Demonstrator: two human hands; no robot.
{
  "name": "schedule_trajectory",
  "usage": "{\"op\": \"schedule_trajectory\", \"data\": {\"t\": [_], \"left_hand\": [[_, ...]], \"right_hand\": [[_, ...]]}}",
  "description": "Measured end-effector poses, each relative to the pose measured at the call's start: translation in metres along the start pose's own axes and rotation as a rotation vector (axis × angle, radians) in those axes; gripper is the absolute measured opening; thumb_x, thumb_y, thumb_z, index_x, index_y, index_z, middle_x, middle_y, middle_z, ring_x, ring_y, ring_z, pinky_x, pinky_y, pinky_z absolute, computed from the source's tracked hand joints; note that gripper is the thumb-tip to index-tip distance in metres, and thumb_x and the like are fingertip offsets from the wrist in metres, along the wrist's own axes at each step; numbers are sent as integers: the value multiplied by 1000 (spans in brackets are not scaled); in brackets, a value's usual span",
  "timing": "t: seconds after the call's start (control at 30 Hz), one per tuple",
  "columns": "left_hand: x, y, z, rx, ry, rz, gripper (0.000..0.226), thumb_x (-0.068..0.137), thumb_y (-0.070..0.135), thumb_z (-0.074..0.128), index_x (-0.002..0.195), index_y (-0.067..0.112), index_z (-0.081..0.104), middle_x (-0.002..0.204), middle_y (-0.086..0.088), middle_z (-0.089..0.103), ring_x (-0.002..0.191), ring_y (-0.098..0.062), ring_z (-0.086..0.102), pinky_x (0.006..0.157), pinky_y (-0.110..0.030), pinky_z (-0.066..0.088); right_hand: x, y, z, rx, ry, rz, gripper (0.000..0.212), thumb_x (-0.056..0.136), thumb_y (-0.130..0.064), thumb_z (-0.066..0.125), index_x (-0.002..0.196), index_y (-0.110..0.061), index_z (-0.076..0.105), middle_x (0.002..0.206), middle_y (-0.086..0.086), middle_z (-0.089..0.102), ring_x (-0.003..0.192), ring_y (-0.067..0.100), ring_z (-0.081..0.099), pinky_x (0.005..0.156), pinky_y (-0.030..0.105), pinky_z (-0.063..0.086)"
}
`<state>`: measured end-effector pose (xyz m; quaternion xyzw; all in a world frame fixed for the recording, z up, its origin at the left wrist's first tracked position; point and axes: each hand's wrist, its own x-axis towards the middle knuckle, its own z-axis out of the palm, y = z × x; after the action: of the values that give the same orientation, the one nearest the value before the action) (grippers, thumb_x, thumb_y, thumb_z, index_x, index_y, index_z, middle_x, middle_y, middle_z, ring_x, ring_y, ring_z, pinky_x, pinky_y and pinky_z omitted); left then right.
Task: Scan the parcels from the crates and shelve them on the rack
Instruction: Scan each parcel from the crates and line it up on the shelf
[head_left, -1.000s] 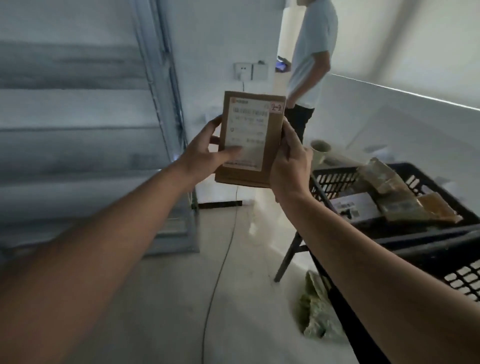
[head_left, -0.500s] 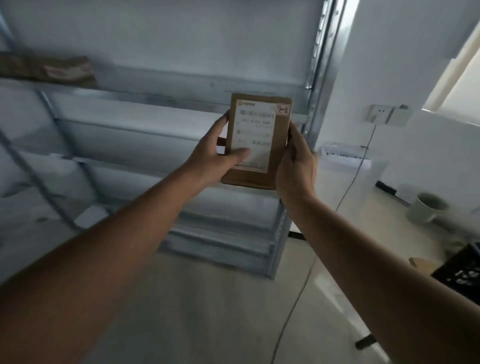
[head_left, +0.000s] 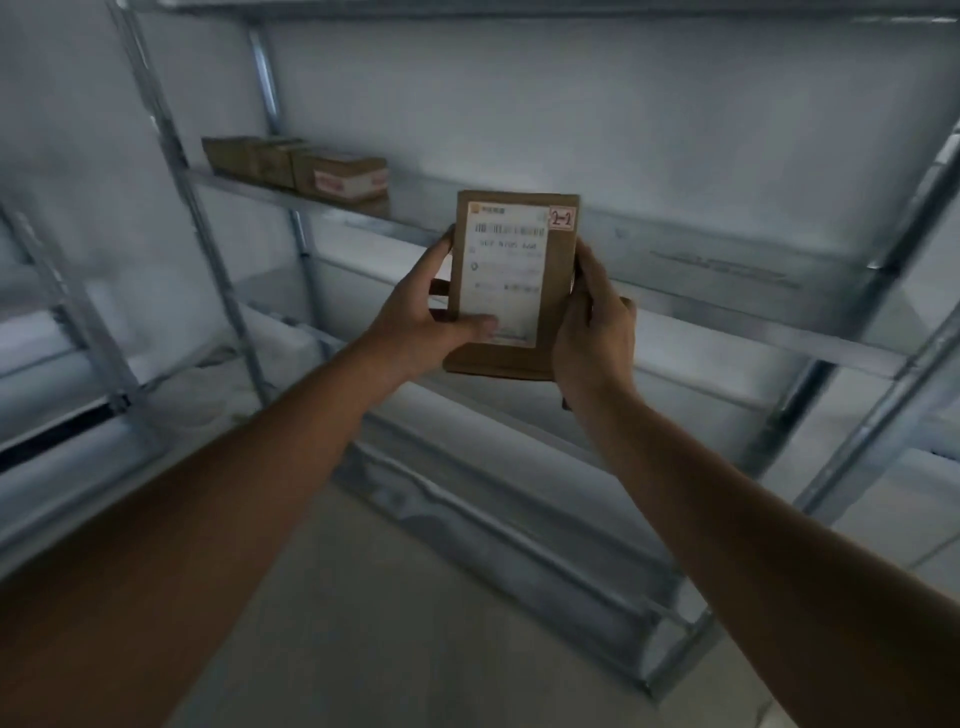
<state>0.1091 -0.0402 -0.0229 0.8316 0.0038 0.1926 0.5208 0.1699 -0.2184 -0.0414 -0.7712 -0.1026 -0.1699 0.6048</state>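
Setting: grey metal storage rack (head_left: 717, 312) fills the view against a pale wall, its shelves running left to right above a bare concrete floor (head_left: 415, 613).
Rack contents: three or so brown cartons (head_left: 311, 171) sit in a row at the left end of the upper shelf, pushed close together; likely parcels already shelved, started from one end to leave the rest of the shelf free.
Parcel: a flat brown cardboard parcel (head_left: 558, 291) is held upright in mid-air in front of the rack, level with that same shelf and well to the right of the cartons; it touches no shelf yet.
Label: a white shipping label (head_left: 506, 275) faces the camera, with a small tag reading "2-2" (head_left: 562, 220) at its top right corner. Keeping it face-on probably lets the person read the slot code and match it to a shelf.
Left hand (head_left: 421, 327): grips the parcel's left edge, thumb laid across the lower label, fingers behind.
Right hand (head_left: 597, 327): clasps the right edge, fingers wrapped to the back, steadying it.
Stage: judged as carrying to the rack; placing remains.
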Motion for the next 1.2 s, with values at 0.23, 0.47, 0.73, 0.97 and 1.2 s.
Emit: {"op": "schedule_trajectory", "data": {"t": [0.23, 0.47, 0.73, 0.97, 1.2], "left_hand": [[92, -33, -51, -4, 145, -44, 101, 86, 16, 88, 163, 41, 28, 139, 6, 60, 132, -16, 57, 94, -23, 58], [168, -66, -97, 14, 232, -50, 101, 86, 21, 89, 163, 43, 28, 144, 6, 56, 140, -27, 52, 108, -53, 55], [256, -130, -161, 28, 168, -15, 100, 84, 23, 90, 162, 41, 29, 155, 4, 50, 143, -24, 48, 107, -49, 56], [346, -182, -220, 93, -21, 79, 120, 75, 18, 97, 166, 36, 21, 155, 12, 43, 134, -9, 44, 72, -1, 50], [427, -216, -250, 12, -168, 106, 122, 73, 13, 97, 166, 37, 23, 160, 14, 43, 135, -6, 42, 76, -2, 51]], "right_hand": [[88, -14, 91, 33, -97, -70, 52, 114, -23, 26, 158, -46, 41, 122, 3, 43, 100, 7, 46, 108, 29, 40], [154, -22, 172, -27, -127, -130, 52, 114, -23, 26, 158, -48, 39, 124, 3, 40, 94, 4, 47, 97, 28, 42], [215, -25, 278, -130, -114, -119, 54, 114, -21, 27, 158, -51, 37, 126, 6, 40, 107, 22, 48, 107, 36, 42], [259, -27, 364, -141, 13, -62, 55, 114, -18, 29, 158, -49, 39, 122, 6, 42, 84, -7, 39, 89, 17, 32], [303, -22, 417, -122, 116, -57, 53, 114, -17, 30, 160, -41, 41, 122, 5, 43, 92, -23, 41, 87, 4, 32]]}}
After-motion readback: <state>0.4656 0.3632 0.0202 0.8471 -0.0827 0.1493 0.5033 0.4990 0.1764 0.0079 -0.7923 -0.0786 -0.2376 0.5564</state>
